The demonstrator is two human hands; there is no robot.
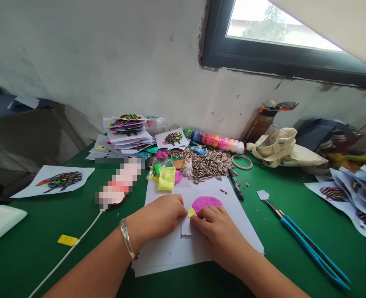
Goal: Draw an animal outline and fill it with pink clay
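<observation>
A flat purple clay shape [206, 203] lies on a small white paper [186, 227], with a small piece of yellow clay [192, 212] at its left edge. My left hand [167, 211] is closed, its fingertips together right beside the yellow piece; what they pinch, if anything, is hidden. Over the lower part of the purple shape rests my right hand [215, 225], fingers bent and slightly apart, fingertips touching the clay next to the yellow piece. Beneath both hands is a stack of larger white paper [164, 260].
Behind the paper lie a yellow clay packet [166, 179], sunflower seeds [212, 163] and a row of coloured clay tubs [215, 140]. A black pen [236, 186] and blue tweezers [313, 248] lie right. Finished seed pictures [128, 134] are piled back left; a white cable [74, 248] crosses the left.
</observation>
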